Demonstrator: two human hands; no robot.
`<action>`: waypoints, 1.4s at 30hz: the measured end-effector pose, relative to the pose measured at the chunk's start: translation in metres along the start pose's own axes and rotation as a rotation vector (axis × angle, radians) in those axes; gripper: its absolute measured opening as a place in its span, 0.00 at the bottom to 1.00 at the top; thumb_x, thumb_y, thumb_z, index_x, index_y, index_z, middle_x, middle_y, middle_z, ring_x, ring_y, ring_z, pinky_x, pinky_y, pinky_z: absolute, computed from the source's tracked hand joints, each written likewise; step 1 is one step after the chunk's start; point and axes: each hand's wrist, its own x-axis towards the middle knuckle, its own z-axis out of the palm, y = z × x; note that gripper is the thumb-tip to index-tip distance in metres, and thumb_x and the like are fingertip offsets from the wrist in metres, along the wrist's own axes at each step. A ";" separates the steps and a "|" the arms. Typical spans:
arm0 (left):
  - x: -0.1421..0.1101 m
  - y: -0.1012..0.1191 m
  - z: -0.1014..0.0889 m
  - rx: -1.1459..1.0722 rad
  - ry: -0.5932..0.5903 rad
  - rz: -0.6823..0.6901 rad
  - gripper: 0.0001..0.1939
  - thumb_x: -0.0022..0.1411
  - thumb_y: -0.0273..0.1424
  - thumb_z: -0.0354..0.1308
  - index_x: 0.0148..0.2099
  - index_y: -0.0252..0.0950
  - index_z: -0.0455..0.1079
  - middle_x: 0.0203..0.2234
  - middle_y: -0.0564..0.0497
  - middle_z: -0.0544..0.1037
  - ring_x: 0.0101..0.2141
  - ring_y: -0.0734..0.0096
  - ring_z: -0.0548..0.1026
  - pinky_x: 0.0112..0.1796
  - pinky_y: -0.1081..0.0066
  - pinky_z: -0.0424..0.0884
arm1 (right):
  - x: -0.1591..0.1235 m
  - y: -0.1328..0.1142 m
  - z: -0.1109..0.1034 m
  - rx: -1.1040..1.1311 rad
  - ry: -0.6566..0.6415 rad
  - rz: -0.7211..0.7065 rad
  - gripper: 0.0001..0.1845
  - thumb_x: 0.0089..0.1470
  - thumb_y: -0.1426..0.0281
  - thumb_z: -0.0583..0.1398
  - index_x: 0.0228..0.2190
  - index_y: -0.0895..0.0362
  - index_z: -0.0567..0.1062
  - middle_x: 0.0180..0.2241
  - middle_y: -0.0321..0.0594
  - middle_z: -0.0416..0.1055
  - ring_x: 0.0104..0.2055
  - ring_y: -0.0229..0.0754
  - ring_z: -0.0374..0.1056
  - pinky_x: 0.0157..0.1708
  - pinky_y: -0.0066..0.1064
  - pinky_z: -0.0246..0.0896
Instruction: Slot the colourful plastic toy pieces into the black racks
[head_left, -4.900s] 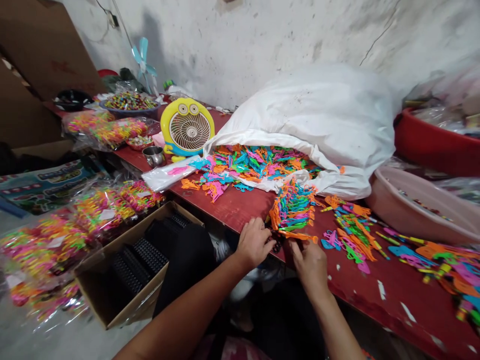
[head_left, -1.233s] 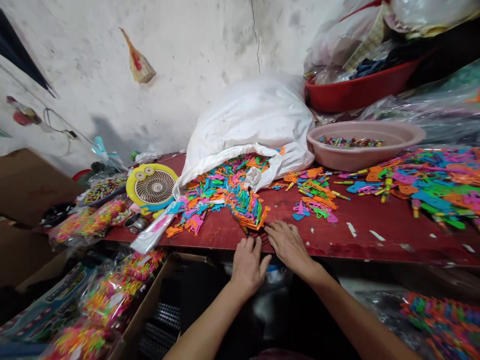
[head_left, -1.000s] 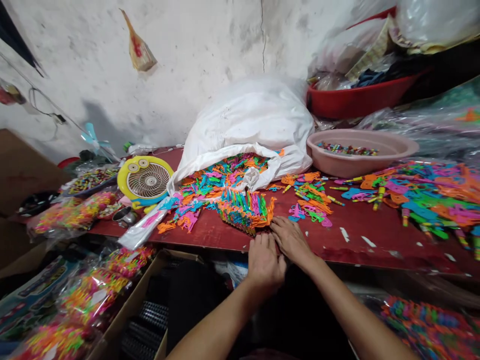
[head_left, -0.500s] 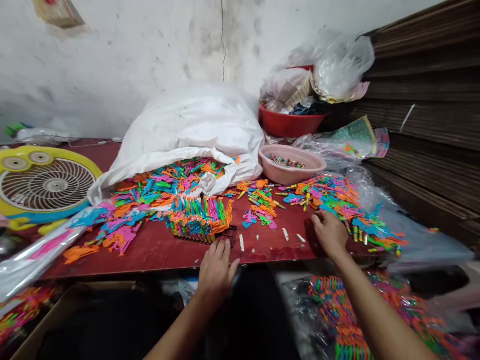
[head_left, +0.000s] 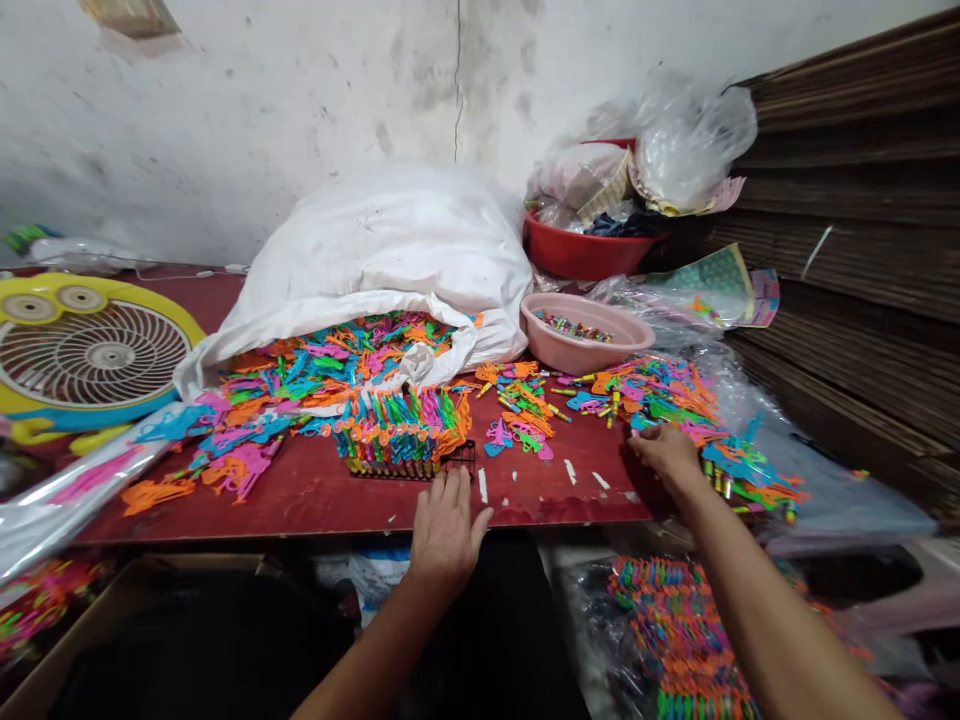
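Head view: black wire rack point(head_left: 461, 458) sits on the red worktop point(head_left: 300, 495) near the front edge, just in front of the white sack point(head_left: 375, 240) and its open mouth. Plastic pieces point(head_left: 401, 432) fill most of it; bare grid shows at the right end.

Your left grip point(head_left: 444, 535) is open, fingers stretched, fingertips at the rack's near edge by that bare end, not clasping. Your right grip point(head_left: 671, 460) is curled at the near side of the loose pile point(head_left: 664, 390); can't tell whether it has a piece pinched.

My read on doing this well: keep the left fingertips light but steady so the rack doesn't skid, and leave the bare grid uncovered. On the right, pinch one firm part and lift rather than drag; those thin shapes look likely to snag on neighbours.

Orientation: rack's long axis runs left-right, roughly parallel to the worktop's front edge, bare end toward your right. Racked pieces stand more or less upright, some leaning. Loose ones lie at mixed angles; a few yellow-banded stems point toward you.
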 end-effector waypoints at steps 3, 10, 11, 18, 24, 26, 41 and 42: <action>0.000 0.001 0.000 -0.010 0.008 -0.010 0.27 0.69 0.40 0.50 0.64 0.29 0.63 0.59 0.35 0.70 0.57 0.45 0.66 0.51 0.51 0.66 | -0.019 0.001 -0.004 0.312 -0.139 0.026 0.19 0.45 0.55 0.65 0.26 0.59 0.73 0.20 0.39 0.70 0.19 0.36 0.63 0.17 0.27 0.55; 0.004 0.011 -0.001 -0.045 -0.062 -0.067 0.30 0.69 0.41 0.50 0.65 0.26 0.62 0.60 0.35 0.69 0.59 0.46 0.66 0.54 0.52 0.66 | -0.089 -0.037 0.016 1.073 -0.717 0.141 0.22 0.34 0.60 0.74 0.29 0.60 0.76 0.26 0.39 0.73 0.22 0.32 0.63 0.18 0.23 0.56; 0.004 0.013 -0.001 -0.049 -0.065 -0.084 0.30 0.69 0.41 0.50 0.65 0.27 0.62 0.60 0.35 0.69 0.60 0.46 0.65 0.55 0.52 0.65 | -0.099 -0.049 0.023 1.107 -0.720 0.129 0.22 0.34 0.61 0.75 0.29 0.60 0.76 0.26 0.39 0.74 0.23 0.33 0.66 0.19 0.22 0.59; -0.014 -0.009 -0.018 -0.169 0.092 0.024 0.24 0.67 0.35 0.54 0.62 0.33 0.65 0.55 0.41 0.73 0.54 0.56 0.70 0.53 0.60 0.67 | -0.149 -0.128 0.084 1.242 -0.604 0.065 0.26 0.31 0.57 0.75 0.27 0.57 0.72 0.27 0.37 0.76 0.27 0.40 0.74 0.31 0.31 0.72; -0.002 -0.071 -0.068 -0.122 0.560 -0.143 0.19 0.66 0.32 0.55 0.58 0.36 0.69 0.55 0.39 0.71 0.57 0.54 0.67 0.56 0.55 0.61 | -0.161 -0.142 0.119 1.071 -0.428 -0.134 0.26 0.39 0.49 0.70 0.29 0.58 0.76 0.25 0.39 0.75 0.26 0.40 0.70 0.27 0.30 0.66; 0.013 -0.090 -0.079 -0.083 0.526 -0.162 0.25 0.65 0.36 0.57 0.62 0.34 0.64 0.62 0.36 0.65 0.63 0.50 0.60 0.60 0.51 0.55 | -0.162 -0.143 0.123 0.977 -0.357 -0.195 0.26 0.42 0.47 0.68 0.29 0.59 0.77 0.24 0.39 0.74 0.26 0.40 0.70 0.27 0.31 0.65; 0.022 -0.071 -0.113 0.049 0.247 -0.145 0.21 0.66 0.46 0.56 0.56 0.42 0.70 0.43 0.45 0.75 0.44 0.55 0.68 0.44 0.56 0.58 | -0.166 -0.142 0.129 0.652 -0.078 -0.476 0.21 0.56 0.52 0.59 0.29 0.58 0.75 0.27 0.41 0.74 0.29 0.41 0.66 0.33 0.32 0.59; 0.022 -0.071 -0.115 0.047 0.238 -0.142 0.20 0.66 0.46 0.56 0.55 0.43 0.70 0.42 0.45 0.75 0.44 0.54 0.68 0.43 0.56 0.58 | -0.164 -0.143 0.127 0.631 -0.074 -0.468 0.21 0.56 0.52 0.59 0.25 0.57 0.72 0.24 0.38 0.71 0.27 0.39 0.63 0.30 0.31 0.57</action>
